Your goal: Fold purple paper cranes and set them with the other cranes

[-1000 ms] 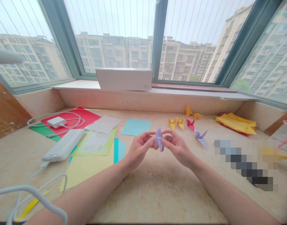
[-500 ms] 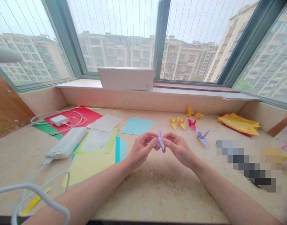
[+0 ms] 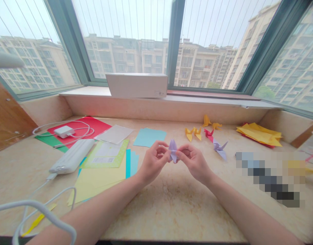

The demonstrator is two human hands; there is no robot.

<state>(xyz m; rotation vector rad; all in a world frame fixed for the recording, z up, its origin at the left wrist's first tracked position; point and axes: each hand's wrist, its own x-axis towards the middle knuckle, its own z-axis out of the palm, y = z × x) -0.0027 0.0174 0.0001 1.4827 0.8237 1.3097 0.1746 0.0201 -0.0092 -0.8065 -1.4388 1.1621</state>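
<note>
Between my two hands is a small purple origami piece point(image 3: 173, 148), its pointed tips standing up and down. My left hand point(image 3: 157, 158) pinches its left side between thumb and fingers. The right side is pinched by my right hand point(image 3: 193, 158), with the fingers curled behind. Part of the folded paper is hidden by my fingertips. Just to the right on the counter lies a finished purple paper crane point(image 3: 220, 149). Near it are a small red crane point(image 3: 208, 134) and several orange-yellow cranes point(image 3: 193, 133).
At left lie a white power bank point(image 3: 72, 157), a charger point(image 3: 64, 131) with cable, and red paper point(image 3: 97, 124). Light blue sheets point(image 3: 149, 137) and pale yellow sheets point(image 3: 102, 180) are nearer my left hand. Yellow paper point(image 3: 260, 134) is stacked at right. A white box point(image 3: 137, 85) stands on the sill.
The purple origami piece has turned slightly between my fingers and looks more upright and fuller. Both hands keep their pinch, with the right fingers now curled more tightly behind it.
</note>
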